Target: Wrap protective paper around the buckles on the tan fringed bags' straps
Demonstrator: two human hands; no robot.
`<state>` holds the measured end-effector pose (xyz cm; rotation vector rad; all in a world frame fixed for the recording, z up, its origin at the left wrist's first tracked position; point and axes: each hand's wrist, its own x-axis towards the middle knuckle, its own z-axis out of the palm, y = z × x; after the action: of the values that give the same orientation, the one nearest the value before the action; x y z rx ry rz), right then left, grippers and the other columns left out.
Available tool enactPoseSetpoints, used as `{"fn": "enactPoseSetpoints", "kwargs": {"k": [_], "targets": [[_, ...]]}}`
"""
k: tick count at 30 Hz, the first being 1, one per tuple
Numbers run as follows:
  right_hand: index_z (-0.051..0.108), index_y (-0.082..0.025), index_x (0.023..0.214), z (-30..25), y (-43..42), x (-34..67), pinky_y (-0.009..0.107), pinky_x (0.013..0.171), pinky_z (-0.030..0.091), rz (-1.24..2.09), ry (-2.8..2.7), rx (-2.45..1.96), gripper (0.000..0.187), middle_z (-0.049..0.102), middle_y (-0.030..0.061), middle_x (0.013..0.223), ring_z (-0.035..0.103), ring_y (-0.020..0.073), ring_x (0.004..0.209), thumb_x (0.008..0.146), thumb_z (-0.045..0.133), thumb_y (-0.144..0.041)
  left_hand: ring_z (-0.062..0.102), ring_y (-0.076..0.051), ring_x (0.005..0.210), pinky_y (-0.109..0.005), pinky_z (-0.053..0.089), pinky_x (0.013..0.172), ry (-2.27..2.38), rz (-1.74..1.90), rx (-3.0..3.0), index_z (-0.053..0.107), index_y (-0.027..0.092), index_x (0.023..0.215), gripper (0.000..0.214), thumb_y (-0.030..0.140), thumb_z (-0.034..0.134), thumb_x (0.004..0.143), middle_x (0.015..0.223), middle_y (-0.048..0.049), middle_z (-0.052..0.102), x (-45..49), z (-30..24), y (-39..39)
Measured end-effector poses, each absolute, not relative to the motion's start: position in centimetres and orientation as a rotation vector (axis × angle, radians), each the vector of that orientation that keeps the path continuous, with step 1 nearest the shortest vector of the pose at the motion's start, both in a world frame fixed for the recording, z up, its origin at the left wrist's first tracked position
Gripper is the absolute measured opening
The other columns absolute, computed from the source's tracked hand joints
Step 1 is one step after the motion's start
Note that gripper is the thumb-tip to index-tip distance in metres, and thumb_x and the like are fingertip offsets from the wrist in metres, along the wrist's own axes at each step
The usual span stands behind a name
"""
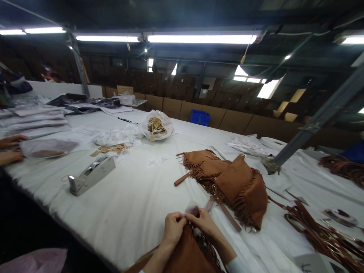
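Observation:
A brown fringed bag [184, 254] lies at the table's near edge, under my two hands. My left hand [174, 226] is closed in a pinch at the bag's top edge. Beside it, my right hand [203, 223] pinches a small piece of clear plastic film [192, 209], which looks wrapped round a dark strap end; the detail is blurred. The fingertips of both hands nearly touch. Farther right lies a pile of similar brown fringed bags [227, 178], with wrist straps and metal clasps hanging off them.
A tape dispenser [92, 175] stands left, near loose tags [112, 149] and a plastic bag of tags [156, 127]. Brown straps with clasps [318, 231] lie right, before a slanting metal post [321, 110]. Another person's hands [11, 148] hold a bagged item [49, 148] at far left.

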<state>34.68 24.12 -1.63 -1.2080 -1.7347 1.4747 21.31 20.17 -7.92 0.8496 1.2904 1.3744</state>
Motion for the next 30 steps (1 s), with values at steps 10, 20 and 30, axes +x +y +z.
{"fn": "enactPoseSetpoints", "kwargs": {"k": [10, 20, 30], "targets": [[0.058, -0.015, 0.056, -3.4, 24.2, 35.0, 0.022, 0.045, 0.028, 1.531, -1.573, -1.14, 0.047, 0.049, -0.0028, 0.049, 0.039, 0.0083, 0.046, 0.056, 0.076, -0.058, 0.051, -0.013, 0.05, -0.024, 0.036, 0.054, 1.311, 1.324, 0.783, 0.068, 0.013, 0.09, 0.034, 0.033, 0.073, 0.062, 0.052, 0.0031, 0.06, 21.4, -8.6, 19.5], [0.059, -0.015, 0.061, -3.1, 24.3, 34.7, 0.023, 0.047, 0.033, 1.501, -1.632, -1.139, 0.047, 0.051, -0.0023, 0.052, 0.042, 0.0094, 0.049, 0.062, 0.07, -0.06, 0.047, -0.011, 0.054, -0.024, 0.032, 0.055, 1.052, 1.254, 0.774, 0.066, 0.01, 0.066, 0.051, 0.061, 0.071, 0.06, 0.055, 0.0008, 0.058, 21.5, -7.3, 19.6], [0.056, -0.016, 0.061, -3.4, 23.9, 35.0, 0.021, 0.04, 0.027, 1.419, -1.641, -1.283, 0.047, 0.045, -0.0049, 0.047, 0.038, 0.0075, 0.042, 0.069, 0.063, -0.062, 0.045, -0.011, 0.055, -0.024, 0.032, 0.056, 1.122, 1.194, 0.783, 0.065, 0.011, 0.066, 0.046, 0.057, 0.07, 0.062, 0.057, 0.0013, 0.059, 20.5, -8.5, 19.1]]}}
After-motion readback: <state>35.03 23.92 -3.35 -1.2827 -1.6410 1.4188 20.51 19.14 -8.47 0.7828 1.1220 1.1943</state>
